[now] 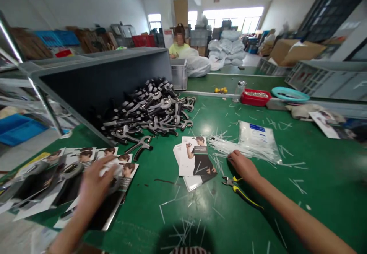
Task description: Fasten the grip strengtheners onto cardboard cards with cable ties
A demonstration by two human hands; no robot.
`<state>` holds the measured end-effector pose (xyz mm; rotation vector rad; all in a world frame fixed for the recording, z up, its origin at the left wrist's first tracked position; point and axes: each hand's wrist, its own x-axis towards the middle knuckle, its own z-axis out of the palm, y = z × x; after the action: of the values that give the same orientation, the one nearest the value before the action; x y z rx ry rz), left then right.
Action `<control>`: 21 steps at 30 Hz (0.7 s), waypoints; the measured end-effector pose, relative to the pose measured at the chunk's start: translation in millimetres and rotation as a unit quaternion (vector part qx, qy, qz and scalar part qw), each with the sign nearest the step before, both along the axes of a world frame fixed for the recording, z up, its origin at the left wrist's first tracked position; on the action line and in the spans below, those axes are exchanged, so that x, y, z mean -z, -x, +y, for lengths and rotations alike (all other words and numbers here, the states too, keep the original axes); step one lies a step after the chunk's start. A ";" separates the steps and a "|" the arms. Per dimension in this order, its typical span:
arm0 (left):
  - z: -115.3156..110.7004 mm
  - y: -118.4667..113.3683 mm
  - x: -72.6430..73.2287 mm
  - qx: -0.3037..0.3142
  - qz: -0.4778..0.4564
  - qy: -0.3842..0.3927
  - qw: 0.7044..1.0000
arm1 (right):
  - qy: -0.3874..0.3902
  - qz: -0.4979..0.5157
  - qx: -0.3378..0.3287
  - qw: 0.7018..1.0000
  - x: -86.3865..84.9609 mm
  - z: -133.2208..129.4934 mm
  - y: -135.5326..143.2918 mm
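Observation:
My left hand [97,181], fingers spread and slightly blurred, is over a printed card with a hand grip on it, at the right end of a row of carded grips [69,173]. My right hand [243,166] has its fingers bent together at the edge of a pile of white cable ties [241,148]; whatever is between the fingertips is hidden. Yellow-and-black pliers [243,194] lie just below that hand. Between the hands rests a stack of printed cards [193,158]. Loose black-and-grey hand grips [151,110] spill from a tipped grey crate [97,66].
A plastic bag of ties [258,137] lies behind the pile. Farther back are a glass jar [239,91], a red tray [255,98] and a turquoise ring-shaped tray [290,94]. Tie scraps litter the green table [137,215]. A person in yellow [179,47] sits across.

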<state>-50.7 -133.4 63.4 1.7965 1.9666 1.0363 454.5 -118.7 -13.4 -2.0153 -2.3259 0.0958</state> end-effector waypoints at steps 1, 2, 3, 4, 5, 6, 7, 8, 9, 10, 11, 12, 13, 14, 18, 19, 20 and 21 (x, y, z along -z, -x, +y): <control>4.3 -27.4 18.2 0.036 -0.050 0.025 0.998 | 0.004 -0.024 0.012 1.000 0.8 7.9 3.4; 7.0 -55.5 35.2 0.082 -0.103 0.050 0.990 | 0.006 -0.039 0.019 0.999 1.9 13.8 6.0; 8.9 -82.9 50.5 0.108 -0.147 0.070 0.981 | 0.008 -0.045 0.021 0.999 2.9 18.0 7.4; 10.7 -107.7 63.5 0.117 -0.175 0.092 0.973 | 0.009 -0.044 0.018 0.999 3.8 20.7 7.5; 13.2 -128.9 74.1 0.097 -0.187 0.106 0.972 | 0.010 -0.040 0.014 0.999 4.3 22.3 6.3; 16.3 -145.4 82.1 0.084 -0.178 0.121 0.973 | 0.011 -0.035 0.010 0.999 4.3 23.3 3.9; 20.2 -157.2 87.9 0.077 -0.164 0.135 0.974 | 0.011 -0.027 0.009 1.000 3.7 23.9 0.6; 24.3 -164.3 91.7 0.073 -0.154 0.145 0.975 | 0.011 -0.018 0.010 1.000 2.4 24.4 -3.3; 28.3 -167.6 94.2 0.077 -0.154 0.152 0.973 | 0.010 -0.008 0.014 1.000 0.4 24.8 -7.4; 31.4 -167.8 95.6 0.082 -0.170 0.157 0.969 | 0.006 -0.001 0.018 1.000 -2.3 25.3 -11.4; 33.3 -166.0 96.3 0.084 -0.202 0.165 0.962 | 0.002 0.014 0.022 1.000 -5.7 25.7 -14.7; 33.5 -162.8 96.6 0.084 -0.247 0.178 0.949 | 0.002 0.045 0.026 0.999 -9.7 26.1 -17.2; 32.2 -159.1 96.5 0.081 -0.299 0.195 0.930 | 0.007 0.100 0.032 0.994 -14.2 26.3 -18.4; 29.4 -155.3 96.1 0.077 -0.353 0.215 0.907 | 0.022 0.176 0.038 0.983 -19.0 26.5 -18.2; 15.5 -146.9 91.2 0.063 -0.499 0.232 0.832 | 0.132 0.534 0.040 0.834 -36.6 26.1 -1.7; 14.4 -147.3 88.8 0.063 -0.508 0.225 0.829 | 0.156 0.587 0.033 0.794 -39.6 25.9 5.6; 14.8 -148.6 86.1 0.064 -0.508 0.221 0.830 | 0.176 0.623 0.026 0.762 -42.0 25.4 13.4; 16.6 -150.8 83.0 0.069 -0.502 0.224 0.833 | 0.192 0.648 0.022 0.737 -43.9 24.9 21.6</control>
<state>100.0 -116.8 -19.6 0.8118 1.2263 1.0310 433.0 -93.8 30.5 -1.2323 -1.3134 1.5034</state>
